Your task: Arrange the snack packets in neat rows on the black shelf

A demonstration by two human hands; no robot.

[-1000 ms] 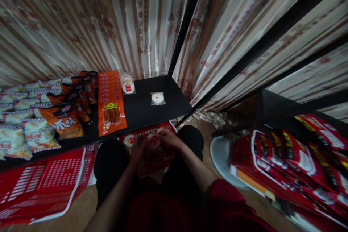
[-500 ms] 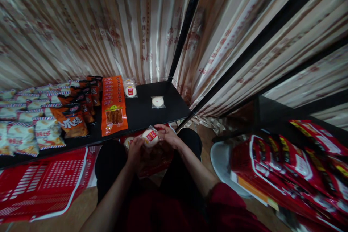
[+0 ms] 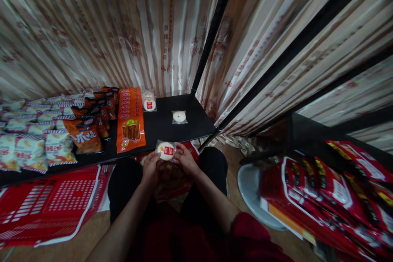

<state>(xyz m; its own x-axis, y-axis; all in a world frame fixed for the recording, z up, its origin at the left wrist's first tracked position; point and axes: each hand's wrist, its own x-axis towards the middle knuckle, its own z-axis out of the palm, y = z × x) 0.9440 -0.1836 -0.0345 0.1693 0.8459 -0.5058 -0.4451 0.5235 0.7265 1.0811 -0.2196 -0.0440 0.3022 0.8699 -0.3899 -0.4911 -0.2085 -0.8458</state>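
Note:
Between my two hands is a round white cracker in a clear wrapper (image 3: 166, 151) with a red label, its face turned up. My left hand (image 3: 150, 167) pinches the wrapper's left edge. On the right edge, my right hand (image 3: 186, 159) grips the same packet. Below them a red and clear bag (image 3: 173, 182) lies between my knees, partly hidden by my hands. On the black shelf (image 3: 162, 127) ahead lie a single wrapped cracker (image 3: 179, 117) and, farther left, more wrapped crackers (image 3: 149, 103) beside the orange packet.
A flat orange packet (image 3: 130, 120), orange and black snack bags (image 3: 84, 136) and rows of white snack bags (image 3: 59, 148) fill the shelf's left part. Red baskets (image 3: 70, 196) stand below left. At right are a pale stool (image 3: 248, 188) and a basket of red packets (image 3: 334, 188).
The wrapped cracker has been turned flatter and levelled, and shifted slightly left and up. My right hand's fingers have closed in on its right edge. The view has shifted slightly.

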